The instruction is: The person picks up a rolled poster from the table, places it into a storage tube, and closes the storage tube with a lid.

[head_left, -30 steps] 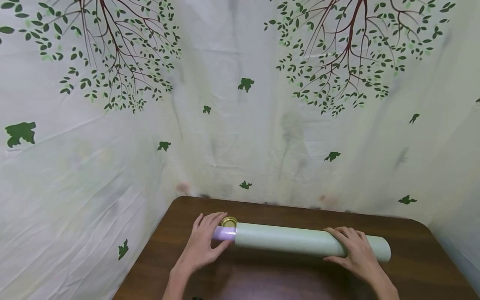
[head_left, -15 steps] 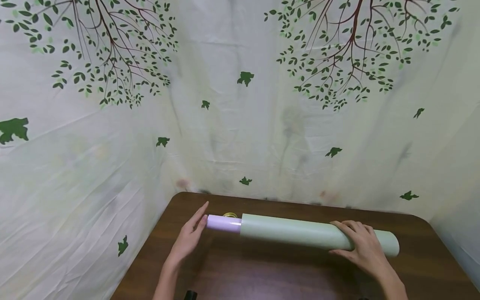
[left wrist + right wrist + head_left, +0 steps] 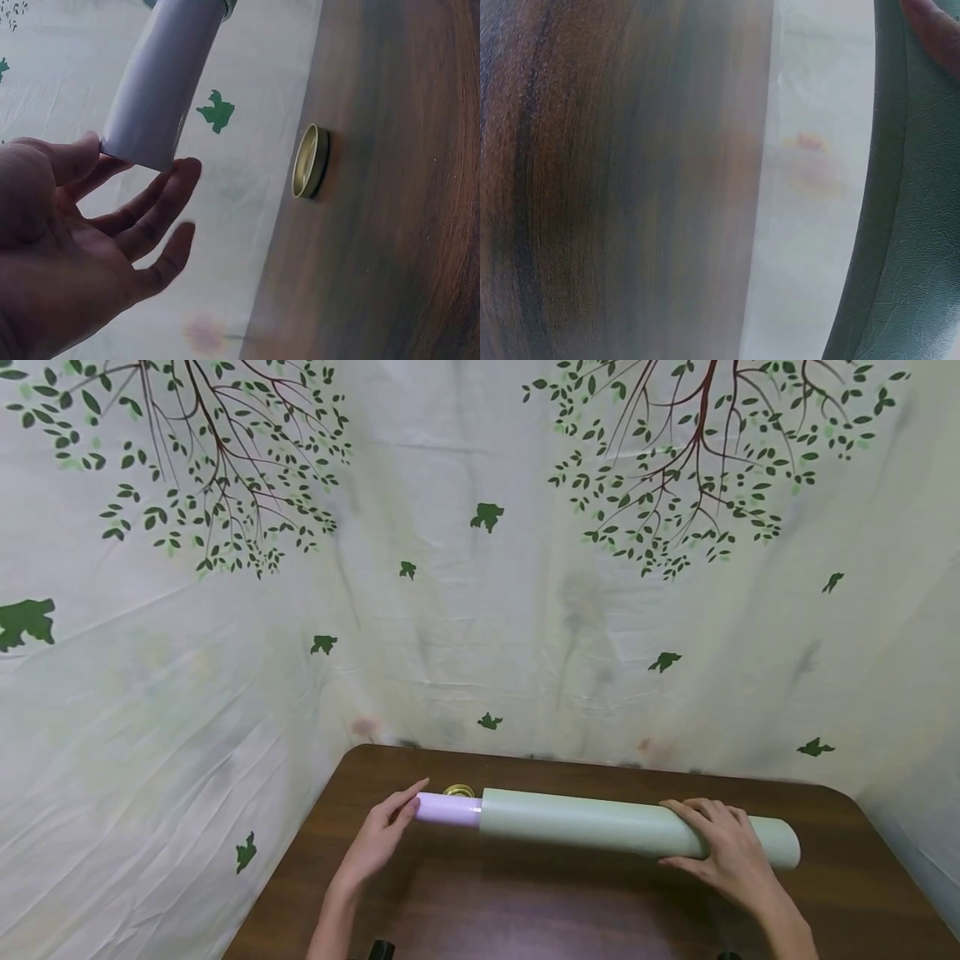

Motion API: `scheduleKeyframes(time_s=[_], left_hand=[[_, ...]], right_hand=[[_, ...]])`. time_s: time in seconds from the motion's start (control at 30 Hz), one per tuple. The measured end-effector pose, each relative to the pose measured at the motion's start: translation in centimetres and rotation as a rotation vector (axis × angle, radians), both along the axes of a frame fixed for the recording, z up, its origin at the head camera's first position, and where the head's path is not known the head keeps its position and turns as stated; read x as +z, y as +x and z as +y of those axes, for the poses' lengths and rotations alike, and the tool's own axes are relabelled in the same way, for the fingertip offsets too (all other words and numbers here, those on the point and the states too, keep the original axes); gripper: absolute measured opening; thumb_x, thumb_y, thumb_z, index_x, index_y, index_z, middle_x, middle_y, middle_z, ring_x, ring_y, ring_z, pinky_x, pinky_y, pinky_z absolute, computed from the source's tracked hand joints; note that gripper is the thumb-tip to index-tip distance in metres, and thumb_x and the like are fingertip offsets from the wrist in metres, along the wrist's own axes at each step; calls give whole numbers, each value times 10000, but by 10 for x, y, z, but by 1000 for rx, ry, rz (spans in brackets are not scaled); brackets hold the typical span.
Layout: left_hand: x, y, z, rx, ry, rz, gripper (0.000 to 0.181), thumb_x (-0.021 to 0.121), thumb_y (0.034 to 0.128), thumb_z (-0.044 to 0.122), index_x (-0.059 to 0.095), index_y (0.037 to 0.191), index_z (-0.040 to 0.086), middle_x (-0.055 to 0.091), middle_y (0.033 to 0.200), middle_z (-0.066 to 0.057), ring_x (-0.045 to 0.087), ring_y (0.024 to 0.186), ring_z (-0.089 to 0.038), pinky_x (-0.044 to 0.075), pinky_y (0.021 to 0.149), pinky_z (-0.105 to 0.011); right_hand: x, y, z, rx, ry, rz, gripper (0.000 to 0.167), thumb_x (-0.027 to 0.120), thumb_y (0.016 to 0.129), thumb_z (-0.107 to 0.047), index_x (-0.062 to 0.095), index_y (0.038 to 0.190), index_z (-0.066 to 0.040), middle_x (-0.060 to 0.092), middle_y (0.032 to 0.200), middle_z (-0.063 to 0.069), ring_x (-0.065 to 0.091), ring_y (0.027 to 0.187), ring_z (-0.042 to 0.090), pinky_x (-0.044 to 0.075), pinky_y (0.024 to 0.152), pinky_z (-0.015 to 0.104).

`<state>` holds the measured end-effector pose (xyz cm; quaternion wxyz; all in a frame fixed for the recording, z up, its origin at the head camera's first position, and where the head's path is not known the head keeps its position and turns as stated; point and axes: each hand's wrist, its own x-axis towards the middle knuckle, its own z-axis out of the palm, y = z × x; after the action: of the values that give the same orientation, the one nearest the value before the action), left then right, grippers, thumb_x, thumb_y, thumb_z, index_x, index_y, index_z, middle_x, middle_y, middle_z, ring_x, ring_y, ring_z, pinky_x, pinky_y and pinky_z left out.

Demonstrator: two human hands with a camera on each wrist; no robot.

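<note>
A pale green tube (image 3: 577,817) with a leather-like surface is held a little above the table, lying nearly level. From its left end sticks a smooth lilac roll (image 3: 448,809). My left hand (image 3: 378,835) pinches the roll's outer end; in the left wrist view the thumb and bent fingers (image 3: 161,214) of this hand meet the end's edge. Round the tube's right part, my right hand (image 3: 723,852) grips with thumb below and fingers over the top. Behind the roll lies a round gold lid (image 3: 310,161) on the table. The tube's inside is hidden.
The brown wooden table (image 3: 525,893) reaches back to a pale hanging cloth (image 3: 450,643) printed with trees and leaves. A small black object (image 3: 382,950) shows at the bottom edge, and another dark piece (image 3: 727,955) farther right.
More of the lilac roll shows outside the tube than a second ago. My left hand slid left to its end, then its fingers drew in. The tube shifted slightly right.
</note>
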<state>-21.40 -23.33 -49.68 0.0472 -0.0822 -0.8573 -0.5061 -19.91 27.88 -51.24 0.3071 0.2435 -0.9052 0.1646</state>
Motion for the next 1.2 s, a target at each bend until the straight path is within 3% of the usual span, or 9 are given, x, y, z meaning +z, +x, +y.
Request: scheduleKeyframes(time_s=[0.27, 0.67, 0.9, 1.2], left_hand=[[1, 0, 3, -44, 16, 46, 371, 554, 1079, 224, 636, 1430, 134, 693, 1199, -83, 520, 959, -123, 418, 846, -231], [-3, -1, 15, -155, 77, -16, 382, 654, 1026, 203, 664, 1368, 33, 701, 1273, -177, 658, 1041, -74, 536, 894, -182], [-7, -2, 25, -211, 61, 19, 360, 663, 1018, 177, 678, 1328, -4, 707, 1275, -202, 665, 1059, -38, 549, 906, -186], [-9, -2, 40, -229, 6, 55, 328, 687, 1001, 203, 712, 1296, 60, 713, 1282, -161, 657, 1171, -168, 533, 930, -194]], right_hand=[[-2, 0, 0, 1, 2, -1, 899, 991, 505, -398, 679, 1327, -207, 689, 1080, 34, 643, 986, 280, 398, 855, 483], [-2, 1, -2, 3, 2, -1, 911, 996, 497, -395, 681, 1331, -209, 686, 1087, 35, 641, 990, 288, 403, 858, 498], [-1, 1, -5, 10, 12, 27, 915, 993, 480, -409, 690, 1320, -210, 687, 1078, 36, 646, 971, 292, 420, 842, 517], [0, 0, -5, 19, 19, 48, 909, 991, 479, -409, 693, 1313, -204, 689, 1083, 42, 651, 964, 297, 423, 839, 517]])
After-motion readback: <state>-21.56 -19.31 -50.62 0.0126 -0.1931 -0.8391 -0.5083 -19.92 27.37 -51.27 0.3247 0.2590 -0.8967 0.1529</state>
